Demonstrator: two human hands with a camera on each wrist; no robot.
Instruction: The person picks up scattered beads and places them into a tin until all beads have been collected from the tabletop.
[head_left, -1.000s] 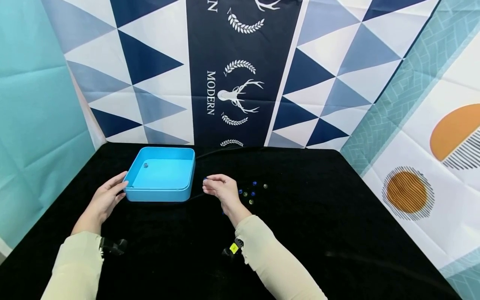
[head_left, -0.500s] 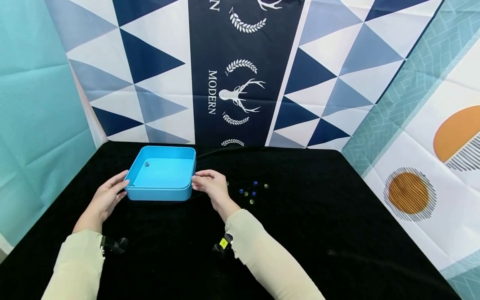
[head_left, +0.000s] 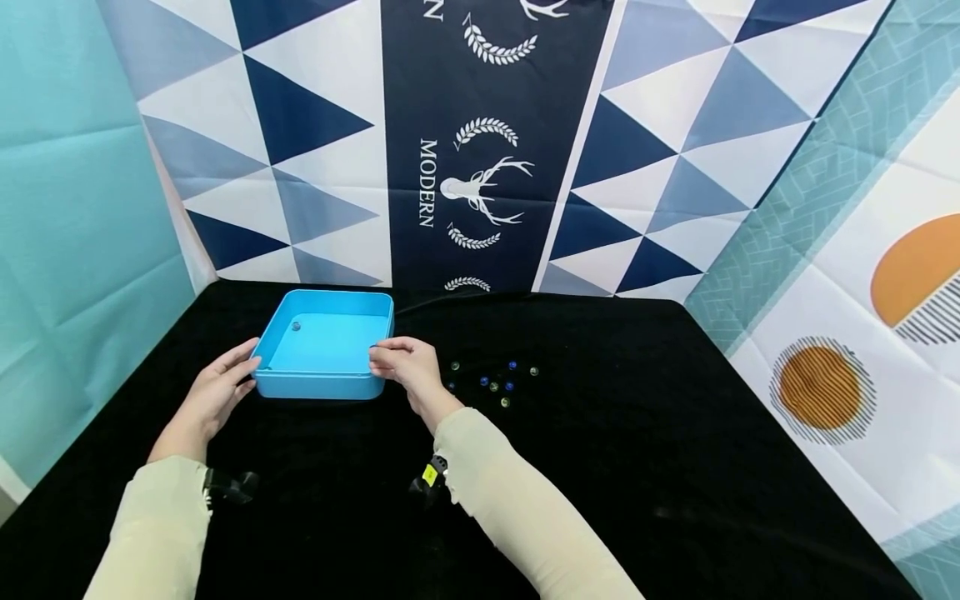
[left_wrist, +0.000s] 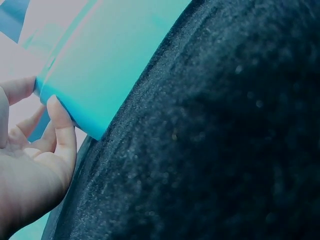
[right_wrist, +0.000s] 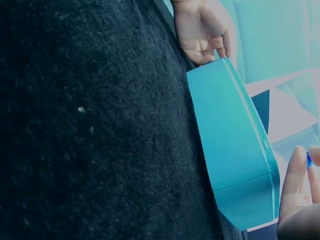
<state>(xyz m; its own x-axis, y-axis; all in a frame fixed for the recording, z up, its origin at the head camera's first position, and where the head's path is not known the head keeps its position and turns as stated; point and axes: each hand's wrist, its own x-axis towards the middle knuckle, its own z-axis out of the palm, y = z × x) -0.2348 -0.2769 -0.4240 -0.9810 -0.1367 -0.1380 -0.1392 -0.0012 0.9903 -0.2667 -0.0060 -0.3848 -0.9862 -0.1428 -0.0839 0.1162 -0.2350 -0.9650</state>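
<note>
Left hand (head_left: 217, 392) is bracing the shallow square blue plastic tray (head_left: 352, 385) near the tabletop's back-left corner with straight fingers while right hand (head_left: 401, 363) is pinching a small blue glass marble (right_wrist: 309, 160) over its rim.

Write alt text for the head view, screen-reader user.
A person's right hand pinches a small blue marble over the near right corner of a blue tray, which the left hand touches; loose marbles lie on the black tablecloth.

Head looks down; wrists close (sharing blue tray (head_left: 322, 387)).
</note>
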